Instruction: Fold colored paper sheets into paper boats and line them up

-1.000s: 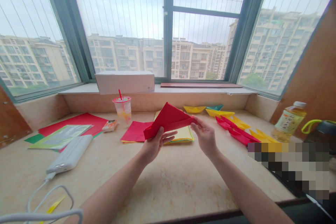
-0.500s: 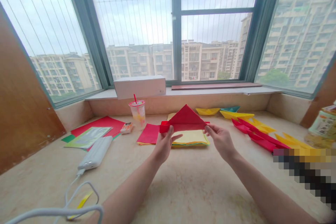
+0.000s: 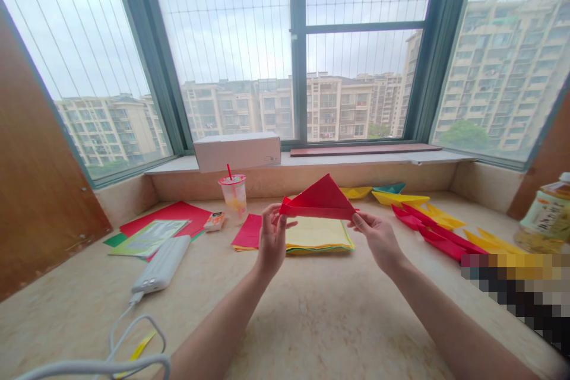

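A folded red paper (image 3: 324,197), shaped like a peaked hat with a band along its lower edge, is held up above the counter between my two hands. My left hand (image 3: 272,243) pinches its left end, with thumb and fingers closed on the band. At the right end, my right hand (image 3: 373,234) grips the corner between thumb and fingers. Below and behind the folded paper lies a stack of pale yellow paper (image 3: 318,236), with green and orange sheets showing at its edge. Red paper (image 3: 247,231) lies at the left of that stack.
Several folded boats, including a red one (image 3: 449,237) and a yellow one (image 3: 401,198), stand at the right. A plastic cup (image 3: 234,196), a small orange-white box (image 3: 214,221), a white power bank (image 3: 162,264) with a cable, and red sheets (image 3: 178,214) lie left. A bottle (image 3: 545,217) stands far right.
The folded red paper has tilted, its peak moving slightly right and its left end turning. My left hand has turned more upright, fingers now behind the band. My right hand keeps its pinch.
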Demonstrator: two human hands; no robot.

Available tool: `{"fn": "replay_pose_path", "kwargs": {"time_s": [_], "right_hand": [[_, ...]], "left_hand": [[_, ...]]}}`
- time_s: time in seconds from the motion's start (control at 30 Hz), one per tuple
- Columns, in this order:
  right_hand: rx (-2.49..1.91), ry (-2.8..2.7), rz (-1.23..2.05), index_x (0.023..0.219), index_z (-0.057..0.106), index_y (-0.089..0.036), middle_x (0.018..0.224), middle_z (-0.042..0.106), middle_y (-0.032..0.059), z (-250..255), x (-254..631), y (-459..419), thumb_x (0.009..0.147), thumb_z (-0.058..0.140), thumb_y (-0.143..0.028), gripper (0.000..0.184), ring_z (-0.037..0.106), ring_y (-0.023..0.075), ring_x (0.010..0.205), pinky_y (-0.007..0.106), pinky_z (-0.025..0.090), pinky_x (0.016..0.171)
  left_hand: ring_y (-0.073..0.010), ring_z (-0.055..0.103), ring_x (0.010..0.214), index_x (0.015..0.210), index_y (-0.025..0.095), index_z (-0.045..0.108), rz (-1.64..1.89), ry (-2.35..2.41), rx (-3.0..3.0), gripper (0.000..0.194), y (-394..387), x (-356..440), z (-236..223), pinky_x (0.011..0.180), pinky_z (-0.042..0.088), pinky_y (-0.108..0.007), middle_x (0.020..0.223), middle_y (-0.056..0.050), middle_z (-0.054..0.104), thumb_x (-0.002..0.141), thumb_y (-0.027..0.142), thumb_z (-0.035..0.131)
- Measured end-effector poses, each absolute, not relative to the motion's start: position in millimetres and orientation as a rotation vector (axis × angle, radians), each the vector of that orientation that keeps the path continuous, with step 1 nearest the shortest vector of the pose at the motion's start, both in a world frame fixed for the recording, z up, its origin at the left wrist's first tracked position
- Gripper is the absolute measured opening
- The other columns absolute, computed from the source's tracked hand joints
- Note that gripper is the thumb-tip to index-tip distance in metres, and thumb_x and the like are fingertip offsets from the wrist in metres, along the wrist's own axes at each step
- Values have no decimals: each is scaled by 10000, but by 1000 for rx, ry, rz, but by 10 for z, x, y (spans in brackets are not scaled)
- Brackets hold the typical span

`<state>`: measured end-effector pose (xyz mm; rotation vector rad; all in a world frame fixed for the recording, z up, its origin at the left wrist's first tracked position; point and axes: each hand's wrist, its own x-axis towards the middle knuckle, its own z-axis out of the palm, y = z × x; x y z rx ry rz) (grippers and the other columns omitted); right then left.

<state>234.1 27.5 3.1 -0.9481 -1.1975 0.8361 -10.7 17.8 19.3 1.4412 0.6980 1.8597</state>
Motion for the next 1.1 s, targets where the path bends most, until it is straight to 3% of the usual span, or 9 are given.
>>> {"fn": "replay_pose_path", "kwargs": {"time_s": [0.23, 0.6, 0.93, 1.1], "right_hand": [[-927, -1236, 760, 846, 741, -164, 747, 719, 61, 51, 2326, 246, 728, 743, -538, 392, 629, 198, 725, 333, 494, 718], [-851, -1160, 645, 850, 733, -191, 789, 726, 57, 8, 2338, 292, 715, 757, -503, 341, 663, 206, 736, 385, 540, 755], [-826, -1204, 553, 847, 747, -191, 873, 701, 61, -11, 2320, 289, 761, 729, -438, 263, 640, 199, 768, 372, 538, 751], [-808, -1214, 537, 851, 744, -197, 875, 690, 57, -14, 2319, 293, 779, 717, -408, 225, 631, 193, 761, 365, 531, 742]], "left_hand": [[-180, 643, 910, 1019, 199, 612, 1808, 692, 1401, 305, 179, -116, 216, 862, 555, -360, 957, -41, 666, 832, 431, 676], [-162, 560, 723, 882, 179, 717, 1770, 856, 1567, 229, 173, -194, 234, 758, 456, -273, 733, -16, 629, 822, 398, 688], [-172, 505, 735, 701, 172, 665, 1782, 889, 1712, 305, 151, -226, 262, 724, 397, -263, 741, -28, 569, 865, 426, 626], [-170, 517, 742, 719, 170, 665, 1787, 890, 1655, 363, 176, -218, 210, 704, 409, -265, 759, -33, 578, 891, 475, 571]]}}
